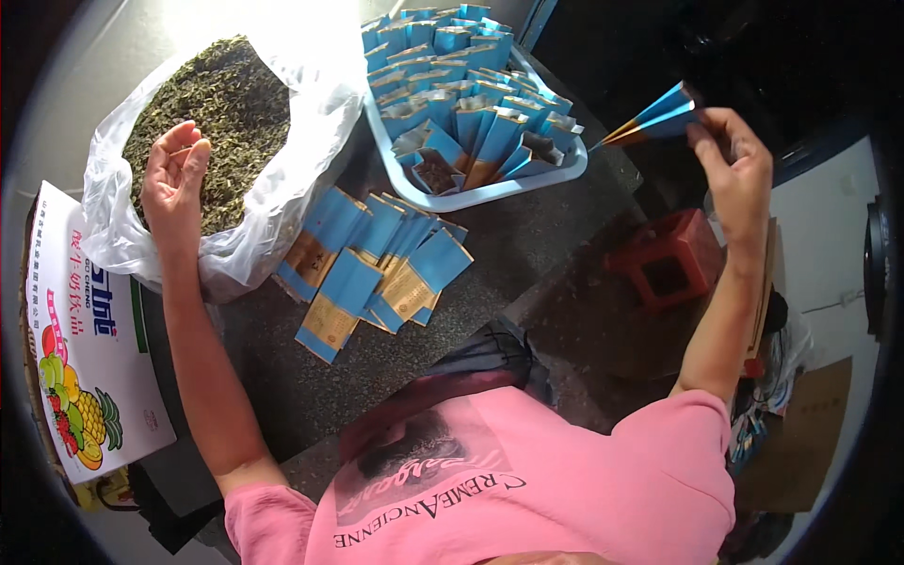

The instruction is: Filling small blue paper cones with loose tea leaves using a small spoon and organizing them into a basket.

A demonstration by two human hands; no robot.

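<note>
At the right, my right hand [732, 162] pinches a blue and gold paper packet [654, 117] between thumb and fingers, held up in the air. My left hand [175, 184] is over dried green leaves [218, 118] in a white plastic bag [256, 247]. Its fingers curl in towards the thumb, and whatever they may hold is hidden. Between my hands, a light blue plastic basket [513, 196] is packed with several upright packets [471, 99] of the same kind. Dark contents show in a few front ones. Flat packets [344, 292] lie overlapped on the dark table in front of the basket.
A white carton [118, 348] with printed fruit stands at the left, beside the bag. Below my right forearm is a red plastic stool [670, 259]. The dark speckled tabletop [282, 377] ends near my body. Brown cardboard [800, 433] is at the lower right.
</note>
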